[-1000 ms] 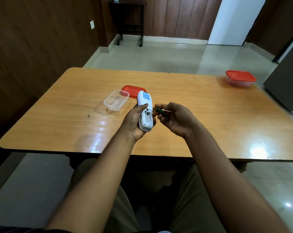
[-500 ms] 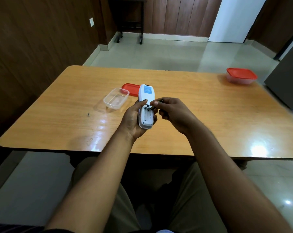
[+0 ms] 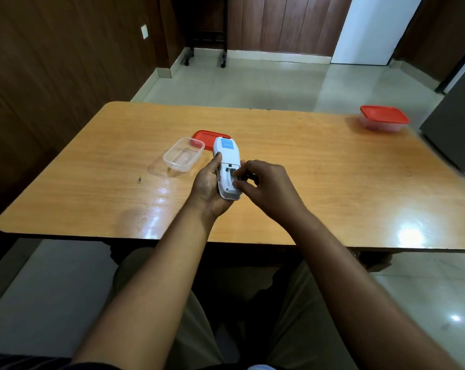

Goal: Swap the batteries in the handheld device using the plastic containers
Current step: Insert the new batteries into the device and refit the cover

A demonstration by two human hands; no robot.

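A white handheld device (image 3: 227, 161) with a blue label lies back-up in my left hand (image 3: 208, 186), just above the middle of the table. Its battery bay is uncovered. My right hand (image 3: 266, 186) presses its fingertips against the right side of that bay, with a dark battery (image 3: 244, 178) pinched between thumb and fingers; most of the battery is hidden. An open clear plastic container (image 3: 183, 158) sits left of the device, and its red lid (image 3: 203, 136) lies flat behind it. A second clear container with a red lid on (image 3: 383, 121) stands at the far right.
The wooden table (image 3: 332, 182) stretches wide on both sides of my hands. A small dark speck (image 3: 139, 180) lies on its left part. A dark cabinet (image 3: 455, 124) stands just past the table's right end. My knees are under the near edge.
My right hand has come in from beside the device with the battery and now presses it at the open bay. The left hand has kept the device almost still.
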